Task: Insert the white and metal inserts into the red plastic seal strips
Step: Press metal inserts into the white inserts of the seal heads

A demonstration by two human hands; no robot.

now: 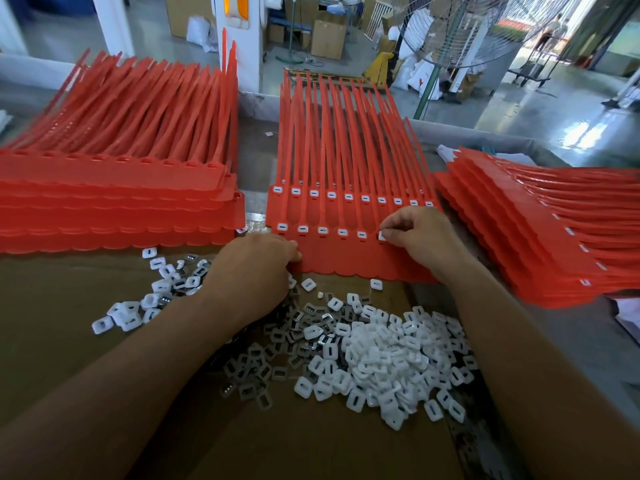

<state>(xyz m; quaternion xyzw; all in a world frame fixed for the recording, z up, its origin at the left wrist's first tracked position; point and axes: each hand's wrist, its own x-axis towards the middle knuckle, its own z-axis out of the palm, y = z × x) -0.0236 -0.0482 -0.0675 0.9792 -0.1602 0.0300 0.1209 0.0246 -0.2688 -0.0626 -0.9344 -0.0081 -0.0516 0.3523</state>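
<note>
"While that right grip (pixel 419 233) sits on the sheet, what has it got?"

"Thumb and forefinger are closed in a pinch on a white insert (pixel 382 235). It's at the sixth socket from the left in the near row of the middle seal strip sheet (pixel 346 261). Five sockets to its nine o'clock carry inserts, and the far row at twelve is filled right across."

"And the left grip (pixel 256 268)?"

"Fingers curled under, knuckles touching the sheet's near left corner, about eight o'clock from the pinched insert. I cannot tell whether anything is inside, because the back of the hand hides it."

"Loose parts?"

"A pile of white inserts (pixel 381 358) lies at six o'clock from the sheet. The grey metal inserts (pixel 277 341) lie to its left by the left forearm, and there's a smaller scatter (pixel 156 292) at eight. All of it is on brown cardboard (pixel 86 358) over the tabletop (pixel 588 341)."

"Other strips?"

"An empty-socket stack (pixel 114 202) at nine o'clock, just beside the worked sheet. A fanned stack (pixel 519 244) with inserts fitted at three, tails pointing right. A standing fan (pixel 467 36) on the floor at one o'clock, well apart."
</note>
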